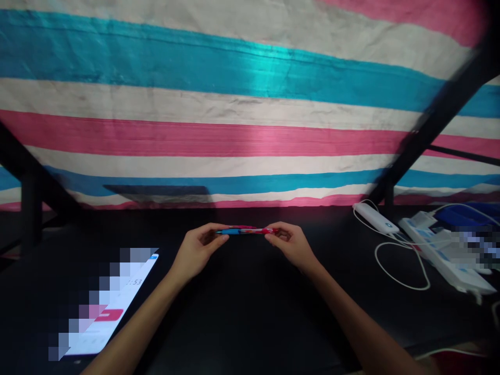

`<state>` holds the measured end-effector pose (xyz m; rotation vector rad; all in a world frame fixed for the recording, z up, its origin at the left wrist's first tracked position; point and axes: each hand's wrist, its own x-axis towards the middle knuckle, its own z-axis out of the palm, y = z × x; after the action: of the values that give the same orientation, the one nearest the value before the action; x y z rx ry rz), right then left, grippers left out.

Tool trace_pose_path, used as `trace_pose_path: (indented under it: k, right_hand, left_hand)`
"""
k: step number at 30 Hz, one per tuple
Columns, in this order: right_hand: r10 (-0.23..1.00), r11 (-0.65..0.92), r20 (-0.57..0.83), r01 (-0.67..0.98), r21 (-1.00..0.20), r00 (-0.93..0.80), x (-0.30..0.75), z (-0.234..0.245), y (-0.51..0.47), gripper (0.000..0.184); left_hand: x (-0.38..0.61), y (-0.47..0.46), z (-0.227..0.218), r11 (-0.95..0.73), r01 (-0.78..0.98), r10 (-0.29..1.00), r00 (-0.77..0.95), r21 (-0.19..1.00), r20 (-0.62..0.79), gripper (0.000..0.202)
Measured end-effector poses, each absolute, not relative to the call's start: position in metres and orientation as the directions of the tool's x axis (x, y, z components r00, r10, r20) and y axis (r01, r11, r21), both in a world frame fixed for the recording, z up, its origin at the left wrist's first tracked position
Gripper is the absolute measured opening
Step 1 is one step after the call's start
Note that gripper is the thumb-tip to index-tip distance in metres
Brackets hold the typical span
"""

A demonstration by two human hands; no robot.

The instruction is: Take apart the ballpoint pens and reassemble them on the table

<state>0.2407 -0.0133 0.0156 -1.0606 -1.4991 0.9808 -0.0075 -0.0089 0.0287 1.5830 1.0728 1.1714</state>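
Note:
Both hands are raised over the black table, with slim pens level between them. One pen (250, 230) has a blue part at its left, a clear middle and red at its right. Just behind it runs a thin red strip, perhaps a second pen; I cannot tell whether they are joined. My left hand (201, 247) pinches the blue end between thumb and fingers. The red end sits in the fingertips of my right hand (287, 242). The fingers partly cover both ends.
To the left on the table (242, 312) lies a lit phone screen (113, 312), partly pixelated. A white power strip (441, 255), a white box-shaped device (375, 217) and looped white cable (427, 284) are on the right. Behind hangs a striped sheet (234, 140) between dark frame bars (429, 125).

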Motion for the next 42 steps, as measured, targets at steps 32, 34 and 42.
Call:
trace_pose_path:
  k: [32,34,42]
  right_hand:
    - [0.691,-0.530,-0.338,-0.129,-0.838,-0.639,0.220,0.015,-0.035,0.026]
    - [0.673,-0.533,-0.333,-0.121,-0.837,-0.661,0.220,0.015,-0.036,0.027]
    - [0.835,-0.098,-0.182,0.186,-0.978,-0.519,0.214,0.017,-0.041,0.031]
  left_hand:
    - [0.010,-0.015,0.008,-0.560,0.828,0.741,0.490,0.021,0.460,0.018]
    - [0.008,-0.012,0.006,-0.544,0.837,0.746,0.452,0.057,0.489,0.026]
    - [0.007,-0.013,-0.002,-0.468,0.876,0.798,0.361,0.119,0.482,0.040]
